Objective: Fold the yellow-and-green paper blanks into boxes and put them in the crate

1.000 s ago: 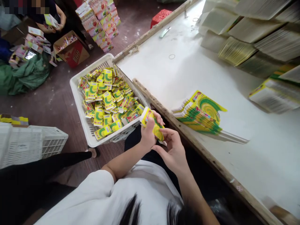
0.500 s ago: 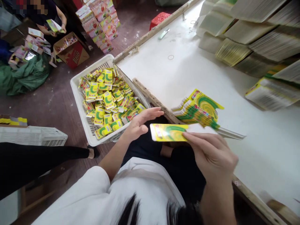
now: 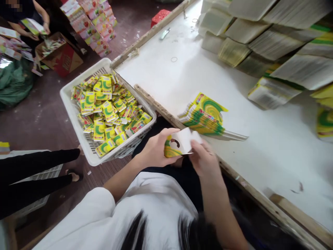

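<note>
Between my hands is a small yellow-and-green cardboard box, squeezed into its boxy shape, with white inner flaps and a curved cut-out showing. My left hand wraps round its left side. The fingers of my right hand pinch a white flap at its right end. Just beyond them, a fanned stack of flat yellow-and-green cartons lies at the table edge. To the left, a white plastic basket holds many small yellow boxes.
Bundles of flat cartons are piled on the white table, which has a wooden rim. A co-worker sits at the far left by an open cardboard box and stacked pink boxes. Another person's legs stand at left.
The flat carton has opened into a box shape. My left hand, empty before, now grips it, and my right hand has moved to its end flap. The view has shifted to the right.
</note>
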The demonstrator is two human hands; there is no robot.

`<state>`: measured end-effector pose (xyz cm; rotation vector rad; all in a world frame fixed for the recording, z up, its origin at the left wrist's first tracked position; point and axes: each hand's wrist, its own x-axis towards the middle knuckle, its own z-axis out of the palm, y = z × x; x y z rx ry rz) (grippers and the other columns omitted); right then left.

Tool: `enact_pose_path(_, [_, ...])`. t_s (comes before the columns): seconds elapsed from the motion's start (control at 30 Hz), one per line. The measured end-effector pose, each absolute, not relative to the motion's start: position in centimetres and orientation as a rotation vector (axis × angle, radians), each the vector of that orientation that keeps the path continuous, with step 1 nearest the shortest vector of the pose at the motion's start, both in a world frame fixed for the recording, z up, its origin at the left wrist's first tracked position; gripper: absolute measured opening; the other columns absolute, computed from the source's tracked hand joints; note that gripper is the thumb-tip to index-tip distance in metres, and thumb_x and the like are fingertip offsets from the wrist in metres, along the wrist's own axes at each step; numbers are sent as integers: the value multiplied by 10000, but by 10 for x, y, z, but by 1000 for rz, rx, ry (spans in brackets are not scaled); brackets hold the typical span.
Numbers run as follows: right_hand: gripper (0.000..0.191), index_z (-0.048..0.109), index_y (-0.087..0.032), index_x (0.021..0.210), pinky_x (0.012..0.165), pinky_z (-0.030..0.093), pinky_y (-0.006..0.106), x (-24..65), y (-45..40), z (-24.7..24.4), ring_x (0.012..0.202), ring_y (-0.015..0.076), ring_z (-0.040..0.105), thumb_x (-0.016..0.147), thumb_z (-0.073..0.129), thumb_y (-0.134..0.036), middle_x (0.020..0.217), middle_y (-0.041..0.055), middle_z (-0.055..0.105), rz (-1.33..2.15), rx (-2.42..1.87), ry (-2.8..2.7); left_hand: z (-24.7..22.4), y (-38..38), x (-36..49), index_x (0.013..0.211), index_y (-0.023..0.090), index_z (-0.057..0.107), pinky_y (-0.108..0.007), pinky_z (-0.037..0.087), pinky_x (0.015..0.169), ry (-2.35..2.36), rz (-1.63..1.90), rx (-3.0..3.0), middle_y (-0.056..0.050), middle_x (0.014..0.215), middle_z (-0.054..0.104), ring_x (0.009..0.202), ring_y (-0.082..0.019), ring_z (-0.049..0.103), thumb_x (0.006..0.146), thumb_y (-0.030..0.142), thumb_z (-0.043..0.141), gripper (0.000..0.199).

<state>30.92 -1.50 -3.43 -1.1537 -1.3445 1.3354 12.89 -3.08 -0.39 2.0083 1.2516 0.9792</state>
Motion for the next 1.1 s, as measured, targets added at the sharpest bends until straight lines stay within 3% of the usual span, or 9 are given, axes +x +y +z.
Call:
enact_pose_path(0.13, [421,684,-213,999,640,622,374,294,-17,-44,726,248,743,943,470,-572,807,64,757,1760,-1047,-1158,-6,-27,130,1330,257,335,-325,528,810,1307,1075,2008,-79,1168,597,952,-211,652,783,340,745,689])
enact_pose_path(0.23, [562,646,-226,1114,744,634,419,290,-23,-46,877,274,751,866,506,-711,975,93,767,1698,-947,-1053,-10,-23,130,1265,259,352,-299,517,765,1356,1017,1986,-62,1142,595,903,-187,648,772,292,728,621])
enact_pose_path(0.43, [415,639,-258,1077,823,626,413,290,-19,-54,920,250,726,814,704,-573,1006,66,738,1545,-1147,-1134,-14,-22,135,1142,259,409,-316,497,721,1341,785,2103,-32,1023,595,856,-213,640,683,169,624,515])
enact_pose_path(0.53, [575,604,-241,1185,822,624,407,290,-14,-56,918,253,719,792,679,-655,1066,90,716,1475,-1149,-1220,-15,-23,136,1120,261,414,-328,502,722,1384,715,2095,-30,1008,602,863,-225,648,678,163,611,494])
enact_pose_path(0.6, [697,527,-220,1351,945,585,435,289,-17,-51,1094,281,689,834,608,-681,1265,139,664,1424,-1100,-1313,-18,-24,137,1156,257,397,-334,513,718,1397,687,2047,-37,1023,603,866,-229,655,686,186,626,527])
enact_pose_path(0.7, [675,385,-247,1520,1118,470,461,288,-26,-40,1353,285,538,931,562,-526,1501,130,520,1311,-1028,-1576,-26,-25,139,1196,244,396,-354,537,768,1364,714,1998,-74,1117,587,920,-231,658,741,200,598,499])
enact_pose_path(0.83, [472,502,-328,1462,1140,462,441,292,-28,-33,1349,227,556,1001,437,-251,1466,52,577,1067,-1075,-1682,-28,-24,137,1229,198,400,-427,523,904,1527,797,2003,-144,1223,535,1099,-288,615,729,207,633,552])
enact_pose_path(0.93, [466,529,-324,1444,1122,482,446,299,-23,-35,1328,232,579,994,456,-222,1460,58,586,948,-1104,-1643,-21,-25,130,1229,195,431,-461,504,926,1651,741,2046,-125,1173,591,1092,-306,613,688,192,685,597])
enact_pose_path(1.1, [395,630,-348,1337,1095,502,448,306,-17,-35,1412,265,489,963,552,-249,1592,41,422,912,-1091,-1876,-11,-26,119,1187,207,519,-386,538,866,1590,783,2053,-85,1087,677,998,-261,671,733,237,719,497])
